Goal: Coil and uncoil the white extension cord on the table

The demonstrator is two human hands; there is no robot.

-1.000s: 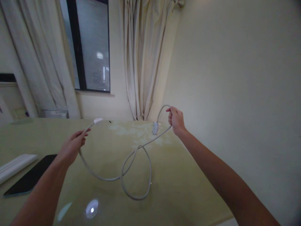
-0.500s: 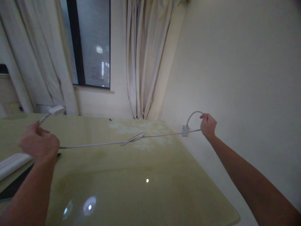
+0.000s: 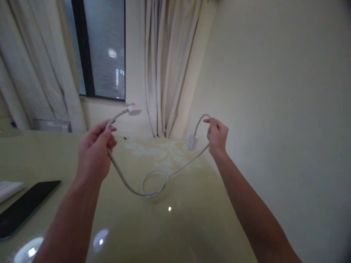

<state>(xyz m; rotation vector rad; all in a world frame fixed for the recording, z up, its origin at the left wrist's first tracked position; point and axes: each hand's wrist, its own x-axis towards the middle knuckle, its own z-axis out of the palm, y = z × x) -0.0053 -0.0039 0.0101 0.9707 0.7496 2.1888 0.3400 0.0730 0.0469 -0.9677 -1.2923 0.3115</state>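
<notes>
A white cable (image 3: 124, 181) hangs slack between my hands above the table, with a loose loop or knot in its middle. My left hand (image 3: 95, 148) is closed around it near one end, where a white plug (image 3: 134, 109) sticks up past the fingers. Near the other end, my right hand (image 3: 218, 136) pinches the cable. From there a short bend curves down to a second white connector block (image 3: 191, 141), which dangles left of the hand.
A shiny yellow-green table (image 3: 131, 233) spreads below. At left lie a black flat tablet-like slab (image 3: 27, 206) and a white object (image 3: 10, 190). Behind stand curtains (image 3: 167, 73) and a dark-framed window (image 3: 104, 51); a pale wall (image 3: 274, 91) rises at right.
Both hands have come closer together, the left moving right and the right moving left. The cable, stretched nearly straight before, now sags, and its loop has widened.
</notes>
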